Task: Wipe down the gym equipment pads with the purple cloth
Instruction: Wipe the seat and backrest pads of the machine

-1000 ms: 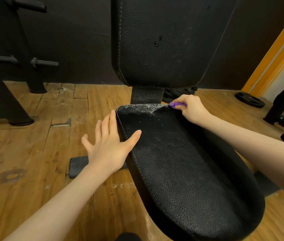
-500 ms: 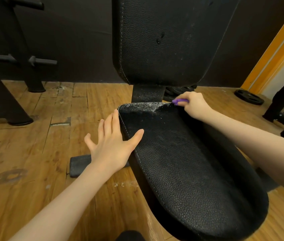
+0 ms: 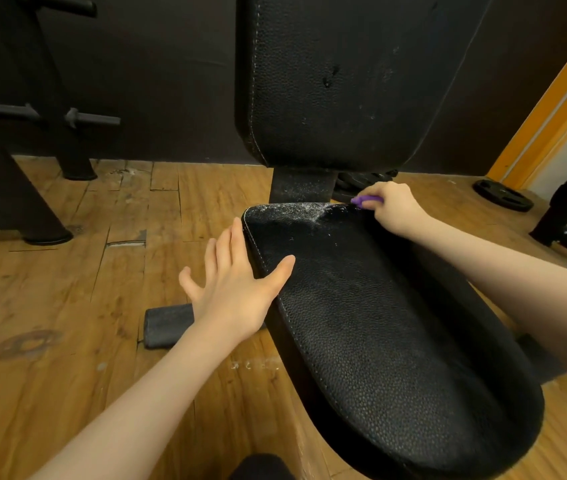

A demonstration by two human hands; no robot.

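Observation:
A black textured seat pad [image 3: 379, 323] fills the middle of the view, with white dust along its far edge. Behind it rises the black back pad [image 3: 327, 81]. My right hand [image 3: 393, 209] grips a bunched purple cloth [image 3: 365, 200] at the seat pad's far right corner; only a small bit of cloth shows past the fingers. My left hand [image 3: 237, 289] lies flat with straight fingers against the seat pad's left edge, thumb on top of the pad.
Worn wooden floor [image 3: 67, 306] surrounds the bench. A dark foot pad [image 3: 167, 325] lies on the floor left of the seat. A black rack [image 3: 32, 133] stands at the far left. Weight plates [image 3: 502, 195] lie at the back right, near an orange door frame [image 3: 552, 109].
My right hand with the cloth has shifted slightly right along the seat pad's far edge. My left hand stays on the pad's left edge.

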